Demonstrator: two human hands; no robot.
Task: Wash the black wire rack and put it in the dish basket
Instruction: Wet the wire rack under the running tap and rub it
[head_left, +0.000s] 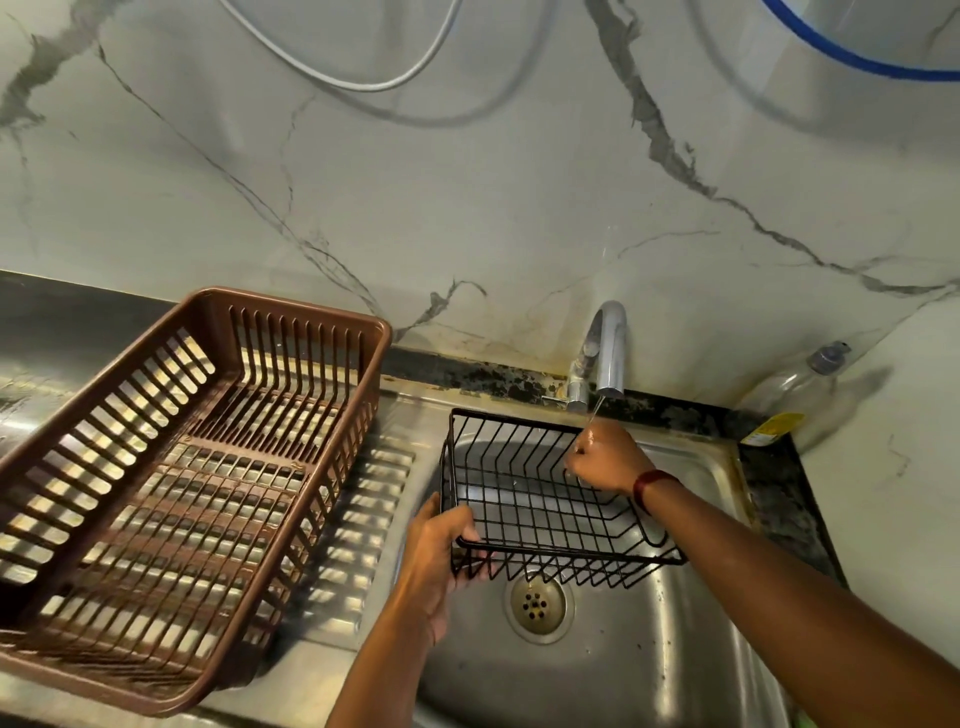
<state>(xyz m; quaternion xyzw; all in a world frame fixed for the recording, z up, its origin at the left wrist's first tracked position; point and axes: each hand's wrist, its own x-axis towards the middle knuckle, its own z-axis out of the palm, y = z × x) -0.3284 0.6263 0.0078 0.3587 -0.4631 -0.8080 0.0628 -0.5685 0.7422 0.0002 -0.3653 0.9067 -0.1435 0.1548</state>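
Black wire rack (540, 499) is held over the steel sink (691, 639), tilted, far edge up near the tap (605, 353). Left hand (441, 551) has its fingers (457, 525) clenched round the near-left corner rim. Right hand (602, 460) is fisted on the far-right rim, right under a thin water stream (594, 410) that lands on the knuckles more than on the wire.

Judgement: rinse step, roughly mid-task; no sponge or soap in view in either hand.

To do it well:
- shift the right grip along the rim so the stream hits wire, not the hand
- sweep the rack sideways under the tap, then rotate it so base and all four walls get wetted
- keep it tilted toward the drain (537, 603) so water runs off
- shake it out over the sink before moving it

Brown dish basket (218, 332) sits empty on the bench (311, 680), just left of the sink; short carry, with the left hand leading.
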